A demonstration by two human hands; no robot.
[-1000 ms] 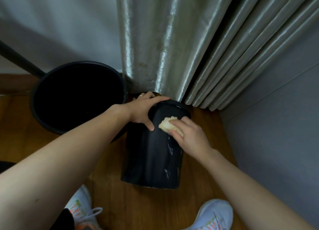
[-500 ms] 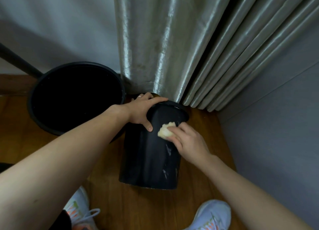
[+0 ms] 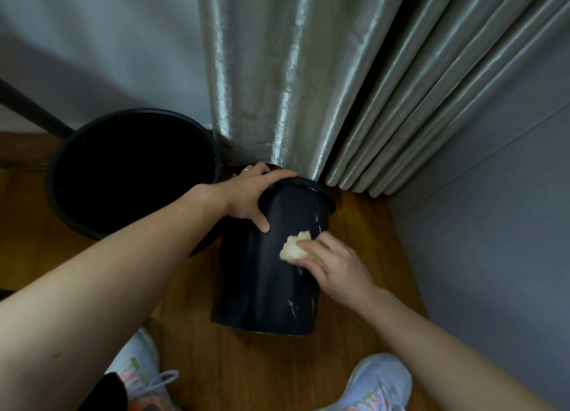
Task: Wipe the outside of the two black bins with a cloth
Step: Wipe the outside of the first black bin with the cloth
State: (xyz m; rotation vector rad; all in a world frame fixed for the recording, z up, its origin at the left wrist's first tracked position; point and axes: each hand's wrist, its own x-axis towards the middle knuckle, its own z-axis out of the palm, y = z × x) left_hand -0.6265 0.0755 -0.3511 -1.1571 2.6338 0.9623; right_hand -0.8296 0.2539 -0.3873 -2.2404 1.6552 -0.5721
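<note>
Wooden floor [image 3: 364,342] underfoot — my left hand [image 3: 249,194] grips the small black bin's [image 3: 265,281] rim, my right hand [image 3: 333,262] pinching the cloth [image 3: 291,248] against its side.

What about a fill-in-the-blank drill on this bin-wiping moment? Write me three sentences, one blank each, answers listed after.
1. The left hand grips the smaller black bin at its ____.
2. The right hand presses a pale ____ against that bin's outer wall.
3. The larger black bin stands on the wooden floor to the ____ of the smaller one.

Missing words: rim; cloth; left
</note>
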